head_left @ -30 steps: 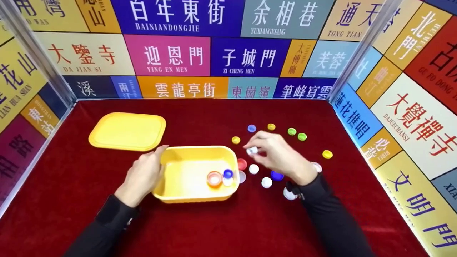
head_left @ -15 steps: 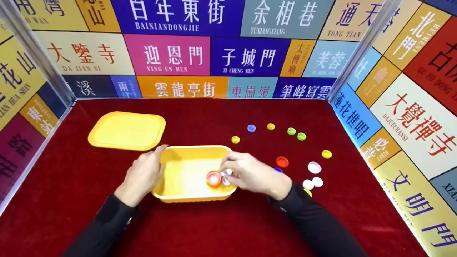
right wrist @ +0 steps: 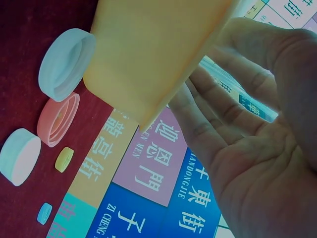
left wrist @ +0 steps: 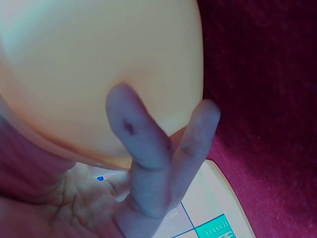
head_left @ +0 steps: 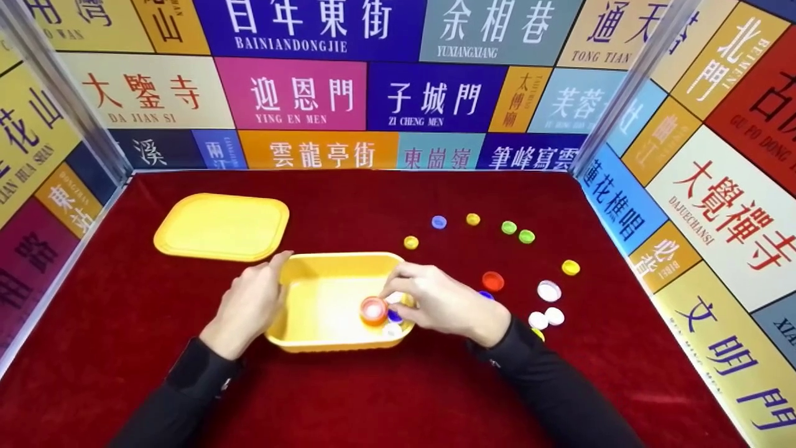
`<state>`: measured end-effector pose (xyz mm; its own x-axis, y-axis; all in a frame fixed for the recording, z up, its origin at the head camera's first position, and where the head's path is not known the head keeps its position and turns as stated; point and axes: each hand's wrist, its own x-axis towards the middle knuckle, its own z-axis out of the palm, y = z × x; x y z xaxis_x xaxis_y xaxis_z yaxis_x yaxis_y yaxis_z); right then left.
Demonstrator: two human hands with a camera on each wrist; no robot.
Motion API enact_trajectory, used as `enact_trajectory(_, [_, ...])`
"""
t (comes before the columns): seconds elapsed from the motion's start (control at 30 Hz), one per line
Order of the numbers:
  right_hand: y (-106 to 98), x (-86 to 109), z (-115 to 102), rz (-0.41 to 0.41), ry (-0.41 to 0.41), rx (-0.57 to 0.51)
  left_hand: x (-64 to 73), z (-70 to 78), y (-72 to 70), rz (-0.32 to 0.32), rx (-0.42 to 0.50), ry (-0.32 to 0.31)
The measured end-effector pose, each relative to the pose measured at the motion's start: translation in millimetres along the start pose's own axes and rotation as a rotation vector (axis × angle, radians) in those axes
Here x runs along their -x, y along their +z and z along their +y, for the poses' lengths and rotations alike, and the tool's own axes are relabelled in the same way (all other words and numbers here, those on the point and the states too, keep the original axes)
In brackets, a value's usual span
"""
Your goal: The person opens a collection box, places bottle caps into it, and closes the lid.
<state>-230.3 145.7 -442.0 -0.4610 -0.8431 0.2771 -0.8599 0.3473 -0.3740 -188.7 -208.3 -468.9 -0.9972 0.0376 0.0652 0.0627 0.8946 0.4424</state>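
A yellow plastic box (head_left: 336, 346) stands on the red cloth, its open top facing up. My left hand (head_left: 249, 298) grips the box's left rim; in the left wrist view its fingers (left wrist: 143, 134) lie along the outer wall. Reaching over the right rim, my right hand (head_left: 435, 302) has thumb and fingertips round a white bottle cap (head_left: 394, 297), low inside the box. Beside that cap are an orange bottle cap (head_left: 373, 310), a blue bottle cap (head_left: 395, 316) and another white one. In the right wrist view the wall hides the fingertips of the right hand (right wrist: 247, 134).
A yellow lid (head_left: 221, 227) lies behind the box on the left. Several loose caps lie on the right, among them a red cap (head_left: 492, 281) and a green cap (head_left: 526, 236). Close by the box's right side are a whitish cap (right wrist: 67, 64) and a pinkish-red cap (right wrist: 58, 119).
My right hand has moved left from over the loose caps into the box, carrying a white cap. Inside, the blue and white caps have shifted towards the front. My left hand has stayed put.
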Motion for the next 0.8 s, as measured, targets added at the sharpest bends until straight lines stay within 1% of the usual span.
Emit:
enact_trajectory(0.1, [-1.3,1.0,1.1,0.006,0.002,-0.018,0.8,0.0,0.5,-0.004,0.002,-0.004])
enact_trajectory(0.3, [-2.2,0.1,5.1,0.04,-0.03,-0.013,1.0,-0.6,-0.7,0.001,-0.004,-0.005])
enact_trajectory(0.4, [-4.1,-0.2,6.9,0.045,-0.021,-0.014,0.2,-0.1,-1.3,-0.002,-0.002,-0.006])
enact_trajectory(0.6, [-7.4,1.1,10.1,0.043,0.023,-0.018,-0.6,1.0,-1.5,-0.013,0.004,-0.018])
enact_trajectory(0.8, [-9.1,0.4,14.0,0.061,0.015,-0.012,0.4,0.4,-1.3,-0.004,0.005,-0.009])
